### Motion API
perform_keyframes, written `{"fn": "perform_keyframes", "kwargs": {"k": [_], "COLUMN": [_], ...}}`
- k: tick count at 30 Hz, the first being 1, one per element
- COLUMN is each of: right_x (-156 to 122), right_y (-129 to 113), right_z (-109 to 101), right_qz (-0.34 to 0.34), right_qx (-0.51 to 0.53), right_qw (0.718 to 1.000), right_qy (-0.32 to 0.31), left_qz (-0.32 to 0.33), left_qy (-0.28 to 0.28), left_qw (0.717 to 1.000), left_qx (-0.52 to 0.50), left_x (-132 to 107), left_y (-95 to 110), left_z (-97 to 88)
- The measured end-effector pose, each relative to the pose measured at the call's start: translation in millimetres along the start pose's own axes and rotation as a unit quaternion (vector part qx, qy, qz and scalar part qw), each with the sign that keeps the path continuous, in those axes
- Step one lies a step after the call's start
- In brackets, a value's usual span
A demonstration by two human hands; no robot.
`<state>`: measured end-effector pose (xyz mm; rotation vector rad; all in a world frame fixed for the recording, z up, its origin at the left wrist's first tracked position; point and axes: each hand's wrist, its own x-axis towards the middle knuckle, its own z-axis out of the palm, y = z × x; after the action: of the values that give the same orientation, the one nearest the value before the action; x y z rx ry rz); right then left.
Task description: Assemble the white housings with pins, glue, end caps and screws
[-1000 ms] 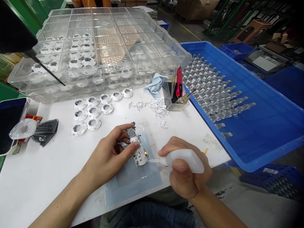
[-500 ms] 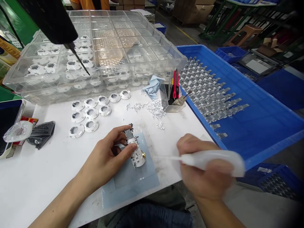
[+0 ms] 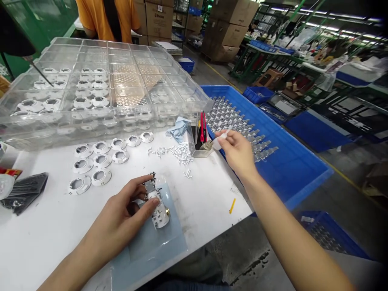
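My left hand [image 3: 130,210] rests on the table, thumb and fingers closed around a white cylindrical part [image 3: 160,216] with a grey block at its top and a brass-coloured fitting on its side. Small black screws [image 3: 153,176] show by the index fingertip. The part lies on a blue plastic-covered sheet [image 3: 172,238]. My right hand [image 3: 239,151] reaches to the small clear box [image 3: 201,153], its fingers pinching a white squeeze bottle [image 3: 218,141], mostly hidden. Inside the box are a red utility knife [image 3: 203,125] and a small metal-tipped bottle [image 3: 206,145].
White rings [image 3: 101,161] and loose silver screws [image 3: 182,152] lie on the table. A large clear compartment tray [image 3: 188,107] stands behind. The blue bin [image 3: 291,178] on the right holds rows of metal parts. A power screwdriver [image 3: 18,40] hangs at upper left. An orange-shirted person [image 3: 127,16] sits beyond.
My right hand has moved away and up with the squeeze bottle to the small clear box. A yellow strip on the table now shows. My left hand keeps its hold; the view has tilted up and right.
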<state>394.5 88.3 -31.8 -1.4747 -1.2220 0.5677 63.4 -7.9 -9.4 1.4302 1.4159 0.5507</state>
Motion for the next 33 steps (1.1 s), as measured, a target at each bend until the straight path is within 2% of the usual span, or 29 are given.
{"fn": "perform_keyframes", "kwargs": {"k": [4,9,12,14,15,16,18,21,25,28,30,31,33], "right_x": [6.1,1.6,-11.4,-29.5,-40.7,-52.5,-74.6,-94.2,-94.3,-87.9,-82.9,-79.7,-70.9], "right_y": [6.9,12.5,7.4,-2.5,-8.5,-14.6,-24.9,-32.9,-37.2,-42.0,-44.1,-44.3,-43.7], "right_z": [9.8,6.3,-1.2,-5.4,-6.3,-5.9,-0.7,15.3,31.5,28.1,19.9,15.2,6.6], "right_qz": [0.008,-0.006,-0.042,-0.077,-0.094,-0.113,-0.153,-0.201,-0.257,-0.289,-0.282,-0.268,-0.230], "right_qx": [-0.014,-0.056,-0.102,-0.138,-0.155,-0.170,-0.191,-0.202,-0.190,-0.178,-0.176,-0.178,-0.187], "right_qw": [0.999,0.997,0.994,0.987,0.983,0.979,0.965,0.933,0.897,0.874,0.889,0.908,0.945], "right_qy": [-0.045,-0.061,-0.006,0.037,0.036,0.007,-0.099,-0.221,-0.306,-0.347,-0.314,-0.270,-0.139], "left_qz": [0.006,0.007,0.013,0.011,0.010,0.009,0.011,0.018,0.011,0.009,0.012,0.012,0.012], "left_qy": [0.001,0.003,0.007,0.006,0.005,0.004,0.003,-0.001,-0.006,0.001,0.005,0.006,0.006], "left_qw": [1.000,1.000,1.000,1.000,1.000,1.000,1.000,1.000,1.000,1.000,1.000,1.000,1.000], "left_qx": [0.004,0.001,-0.010,-0.016,-0.017,-0.016,-0.015,-0.022,-0.025,-0.017,-0.015,-0.015,-0.014], "left_x": [-1.5,-1.6,-1.3,-1.1,-1.0,-0.9,-0.8,-0.3,1.3,2.5,2.6,2.5,1.8], "left_y": [2.5,3.0,2.2,1.9,1.8,1.9,2.0,2.0,0.8,-0.7,-1.3,-1.4,-1.1], "left_z": [0.7,0.6,0.7,0.7,0.8,0.8,1.0,1.1,1.1,1.6,2.2,2.4,2.8]}}
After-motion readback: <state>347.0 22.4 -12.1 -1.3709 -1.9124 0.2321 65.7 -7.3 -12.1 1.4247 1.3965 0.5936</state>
